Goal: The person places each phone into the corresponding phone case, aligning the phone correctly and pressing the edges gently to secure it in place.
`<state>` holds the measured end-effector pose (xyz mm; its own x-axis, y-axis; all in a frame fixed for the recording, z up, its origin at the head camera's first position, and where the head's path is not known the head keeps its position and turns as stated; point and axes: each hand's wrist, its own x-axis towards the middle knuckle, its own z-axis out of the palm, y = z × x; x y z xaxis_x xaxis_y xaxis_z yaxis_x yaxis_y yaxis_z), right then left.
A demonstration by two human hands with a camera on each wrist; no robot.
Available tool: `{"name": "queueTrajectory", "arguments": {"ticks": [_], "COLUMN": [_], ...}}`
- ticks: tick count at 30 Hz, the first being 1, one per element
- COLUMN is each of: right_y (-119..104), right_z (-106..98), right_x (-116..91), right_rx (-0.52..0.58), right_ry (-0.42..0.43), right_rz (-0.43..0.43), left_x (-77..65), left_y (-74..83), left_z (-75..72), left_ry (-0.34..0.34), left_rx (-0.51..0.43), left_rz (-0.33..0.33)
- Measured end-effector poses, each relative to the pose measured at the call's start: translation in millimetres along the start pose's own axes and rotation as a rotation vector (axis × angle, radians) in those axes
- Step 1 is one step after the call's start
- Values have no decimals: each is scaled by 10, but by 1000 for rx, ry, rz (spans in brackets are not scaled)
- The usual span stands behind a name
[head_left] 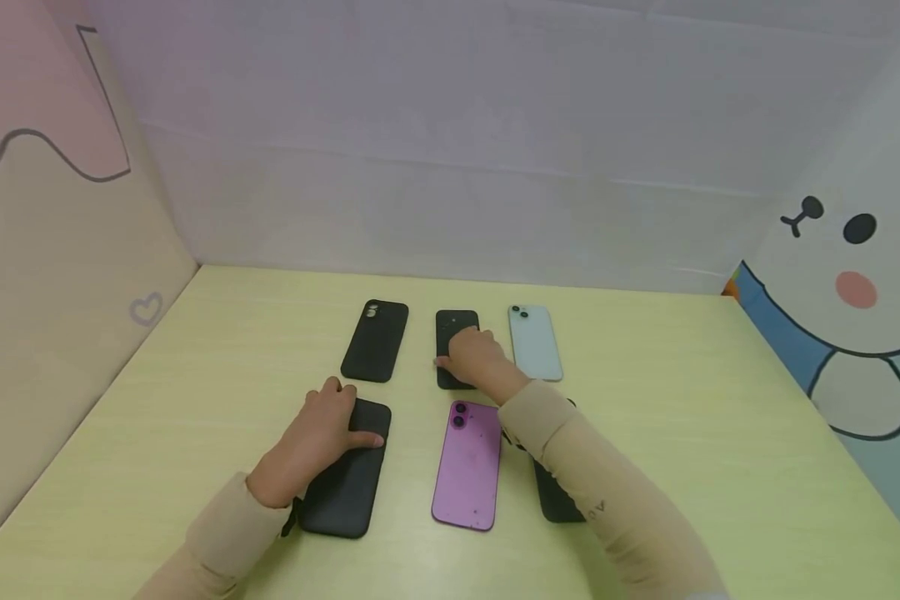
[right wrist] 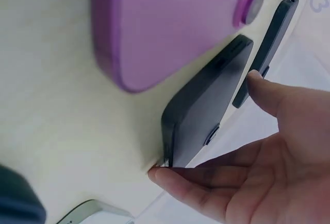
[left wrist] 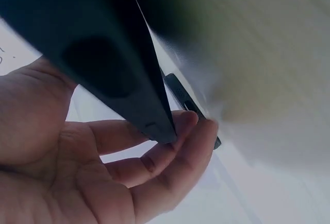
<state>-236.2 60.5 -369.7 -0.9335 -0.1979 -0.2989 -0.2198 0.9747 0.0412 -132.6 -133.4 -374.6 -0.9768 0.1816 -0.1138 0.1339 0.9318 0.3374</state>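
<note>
In the head view my left hand point(head_left: 315, 437) holds a plain black phone point(head_left: 345, 492) at the front left, thumb along its right edge and fingers at its top. Its upper left part is hidden under the hand. The left wrist view shows its dark edge point(left wrist: 149, 90) close up, with the fingers bent around its end. Over at the back middle, my right hand point(head_left: 480, 358) spans another black phone point(head_left: 450, 379), thumb at the left side and fingers at the right. This phone point(right wrist: 206, 105) lies flat, fingertips right at its corner in the right wrist view.
A black phone case point(head_left: 375, 342) lies at the back left and a pale blue phone point(head_left: 536, 346) at the back right. The purple phone point(head_left: 467, 475) is front middle. My right forearm partly covers another black phone point(head_left: 558, 496). White fabric point(head_left: 450, 167) hangs behind the table.
</note>
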Motion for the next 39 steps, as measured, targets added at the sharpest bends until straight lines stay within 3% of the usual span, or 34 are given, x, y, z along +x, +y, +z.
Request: {"name": "queueTrajectory", "arguments": {"ticks": [11,22,27,33,39], "right_y": [-125,-192,-151,-41,82], "right_z": [36,22,20,16,25], "right_x": [50,62,102,152,160], "right_rx": [-199,58,199,293,350], "right_ry": [19,-12,0,-10,-25], "right_rz": [-5,185,264,278,213], "left_x": [15,39,46,31,49], "left_y": [-14,-44,-53,-64,-87], "left_z": [-16,-88,-99,-110,-134], "left_ry": [-57,-87,-89,-69,-98], "left_rx": [-43,-120,-142,-124,-123], "left_rz": [-38,-35,-71,-79,-70]}}
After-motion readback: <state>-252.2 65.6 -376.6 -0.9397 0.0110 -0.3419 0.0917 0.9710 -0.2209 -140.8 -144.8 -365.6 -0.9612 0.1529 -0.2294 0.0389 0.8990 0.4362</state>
